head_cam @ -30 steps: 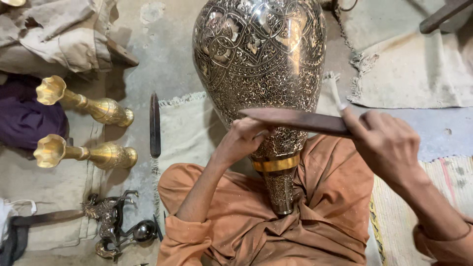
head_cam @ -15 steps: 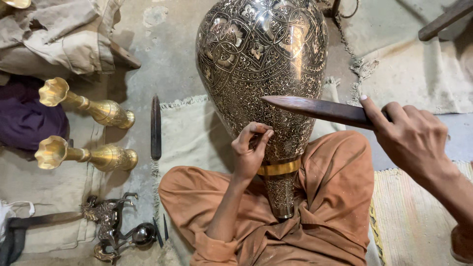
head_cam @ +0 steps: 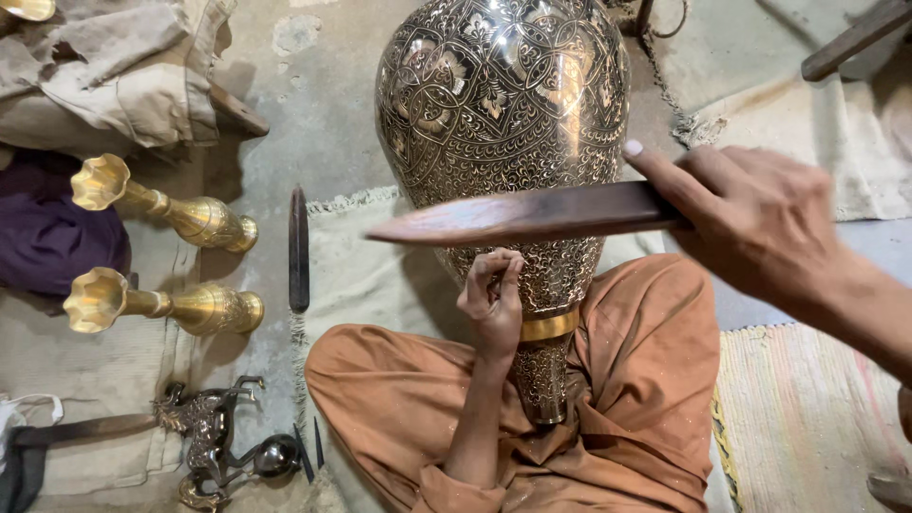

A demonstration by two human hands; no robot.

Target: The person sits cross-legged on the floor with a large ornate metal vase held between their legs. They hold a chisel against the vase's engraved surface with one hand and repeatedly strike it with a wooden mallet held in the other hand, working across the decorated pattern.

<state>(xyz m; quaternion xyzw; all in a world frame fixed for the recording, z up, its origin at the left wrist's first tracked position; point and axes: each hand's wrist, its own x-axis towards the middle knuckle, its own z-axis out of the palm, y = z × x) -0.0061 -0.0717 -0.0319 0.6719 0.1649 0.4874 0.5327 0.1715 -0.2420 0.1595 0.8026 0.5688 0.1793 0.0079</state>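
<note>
1. The left hand (head_cam: 494,294) pinches something too small to identify against the neck of the engraved brass vase (head_cam: 503,123), which lies across the seated person's lap
2. The right hand (head_cam: 760,223) grips a raised wooden mallet (head_cam: 522,214)
3. A misjudged blow could strike fingers or mar the engraving

A large engraved metal vase (head_cam: 503,123) is lying across the lap of a person in orange trousers (head_cam: 408,399). The left hand (head_cam: 494,299) is touching its neck; the right hand (head_cam: 750,223) is holding a wooden stick (head_cam: 513,214) over it. Two brass trumpet-shaped vases (head_cam: 161,256) are lying well to the left, a dark tapered tool (head_cam: 299,249) between them and the vase.
</note>
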